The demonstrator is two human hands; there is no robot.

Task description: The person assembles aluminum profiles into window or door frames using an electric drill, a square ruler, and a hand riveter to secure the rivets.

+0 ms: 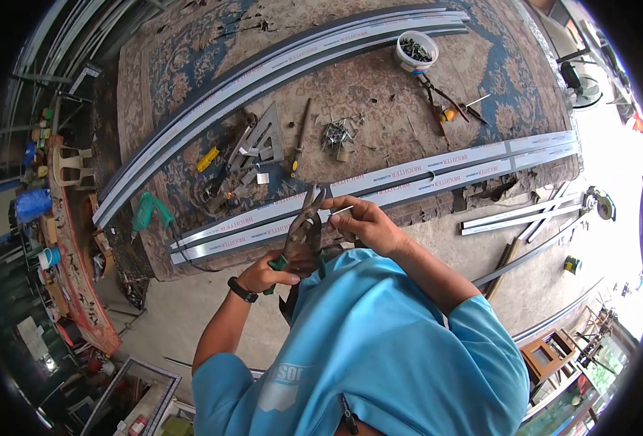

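Observation:
My left hand [269, 273] is wrapped round the handles of a green-handled plier-type tool [307, 220], whose metal jaws point up over the aluminum strips. Just right of the tool, my right hand [365, 224] pinches a thin silver rivet [344, 210] between thumb and fingers, close beside the jaws. Long film-covered aluminum strips [401, 173] lie along the near edge of the carpeted table, right beyond both hands. Behind them sits a loose pile of similar rivets [338, 133].
More strips [263, 71] run along the far side. A white tub of dark fasteners [417, 51] stands upper right, near long-handled cutters [432, 102]. A square [269, 134], a yellow-handled tool [209, 159] and a green power tool [149, 214] lie left. A worn carpet [379, 94] covers the table.

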